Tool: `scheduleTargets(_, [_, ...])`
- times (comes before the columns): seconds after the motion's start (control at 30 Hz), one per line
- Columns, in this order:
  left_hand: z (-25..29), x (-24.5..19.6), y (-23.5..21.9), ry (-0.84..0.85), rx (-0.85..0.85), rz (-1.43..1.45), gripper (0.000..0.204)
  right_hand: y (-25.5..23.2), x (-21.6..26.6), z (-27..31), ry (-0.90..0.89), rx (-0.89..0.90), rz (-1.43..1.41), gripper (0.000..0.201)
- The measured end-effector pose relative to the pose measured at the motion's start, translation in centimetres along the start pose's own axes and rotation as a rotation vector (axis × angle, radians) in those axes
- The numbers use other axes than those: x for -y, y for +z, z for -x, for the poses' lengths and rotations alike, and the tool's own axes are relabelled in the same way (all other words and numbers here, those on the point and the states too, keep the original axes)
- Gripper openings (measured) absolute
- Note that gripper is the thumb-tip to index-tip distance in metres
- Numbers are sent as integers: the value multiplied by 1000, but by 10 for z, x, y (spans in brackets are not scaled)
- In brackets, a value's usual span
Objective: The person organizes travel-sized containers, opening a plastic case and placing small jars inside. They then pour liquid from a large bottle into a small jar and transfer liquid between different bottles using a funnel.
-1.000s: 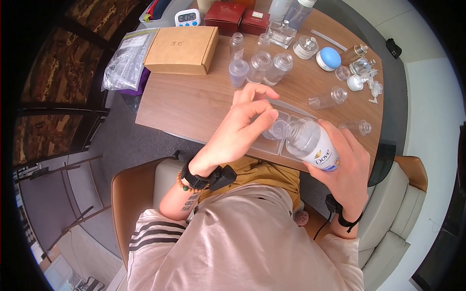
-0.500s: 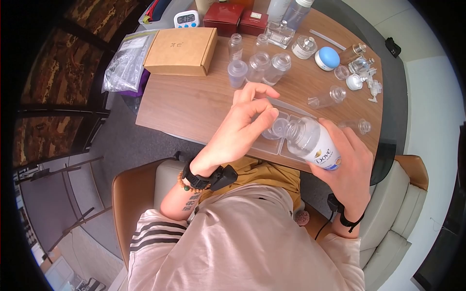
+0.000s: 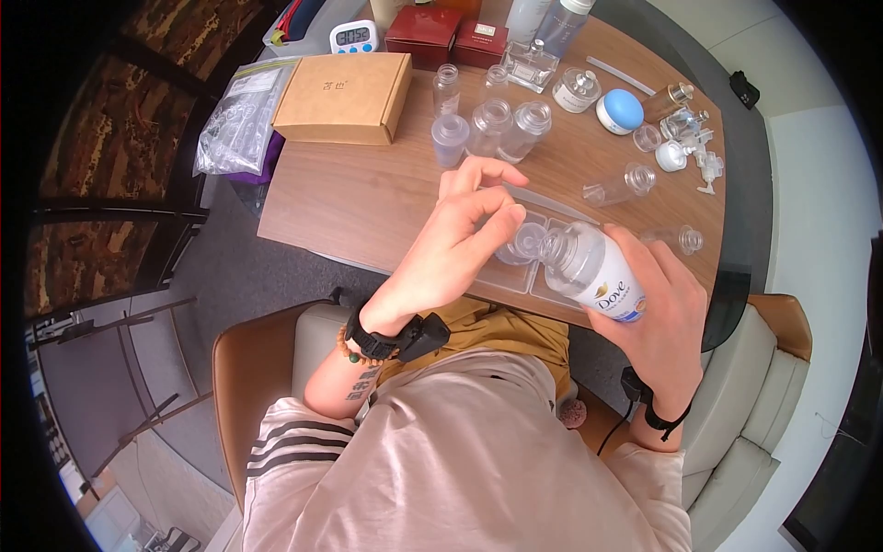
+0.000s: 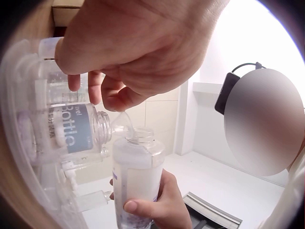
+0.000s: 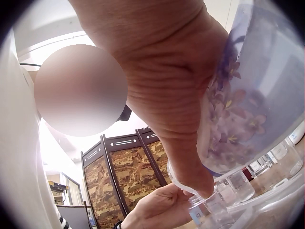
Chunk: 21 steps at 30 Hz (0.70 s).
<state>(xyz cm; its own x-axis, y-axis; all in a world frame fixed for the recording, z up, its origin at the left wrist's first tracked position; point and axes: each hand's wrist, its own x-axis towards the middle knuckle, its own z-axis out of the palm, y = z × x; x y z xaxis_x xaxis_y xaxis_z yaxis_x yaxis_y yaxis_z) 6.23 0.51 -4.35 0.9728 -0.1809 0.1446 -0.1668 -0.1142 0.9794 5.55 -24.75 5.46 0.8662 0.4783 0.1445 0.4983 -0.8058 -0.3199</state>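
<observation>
My right hand (image 3: 658, 317) grips a clear Dove bottle (image 3: 612, 285) and holds it tilted, its open mouth toward the left. In the left wrist view that bottle's mouth meets a small clear funnel (image 4: 122, 125). The funnel's narrow end points into the neck of a small clear bottle (image 4: 78, 128) with a blue-grey label. At the funnel's rim, my left hand (image 3: 464, 225) pinches with thumb and finger. The small bottle stands over a clear divided tray (image 3: 508, 276). Purple flowers show on the Dove bottle's back (image 5: 233, 121) in the right wrist view.
Several open clear bottles (image 3: 492, 124) stand beyond the left hand. Another clear bottle (image 3: 625, 184) lies on its side at the right, near pump heads (image 3: 708, 170). A brown cardboard box (image 3: 345, 97), a timer (image 3: 354, 37) and a blue-lidded jar (image 3: 621, 110) sit farther back.
My right hand and the Dove bottle have shifted very slightly to the right. The left hand keeps its place at the funnel.
</observation>
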Motion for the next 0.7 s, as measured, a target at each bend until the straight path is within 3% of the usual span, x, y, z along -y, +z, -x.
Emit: scheduleTargets(0.7, [-1,-1,0,3,3,-3,24,0,1,-1,-6,6,14,80])
